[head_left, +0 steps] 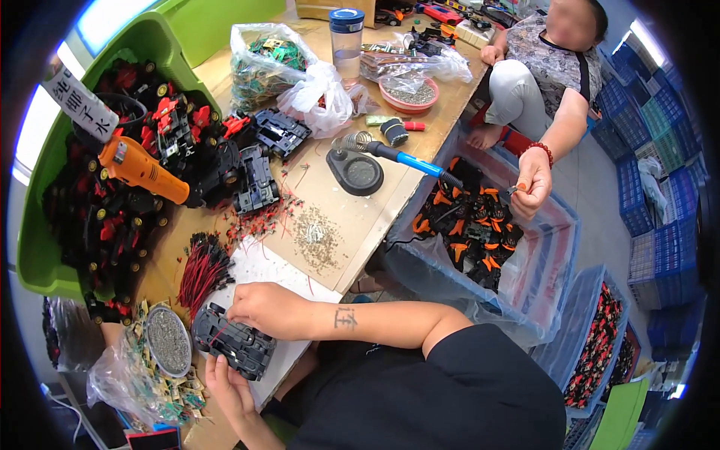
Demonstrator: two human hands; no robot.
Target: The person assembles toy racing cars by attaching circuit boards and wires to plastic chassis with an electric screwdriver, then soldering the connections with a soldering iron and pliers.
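A black toy car chassis [234, 346] rests at the front of the table, its underside up, partly over a white sheet [289, 285]. My left hand [229, 386] grips its near edge, the fingers partly hidden beneath it. Over the far side of the chassis my right hand [262, 309] is closed, fingertips pinched together; whatever they hold is hidden. Close by lie a bundle of red and black wires [204, 274] and a round dish of small screws [169, 341]. More small metal pieces [319, 236] are heaped on the board beyond.
A soldering iron [416, 161] sticks out of its stand [356, 174]. An orange power screwdriver [142, 169] hangs by a green bin [37, 247] of car parts. Further chassis [256, 180] lie beyond. At right, a co-worker's hand [532, 184] holds something small over a clear tub [547, 255].
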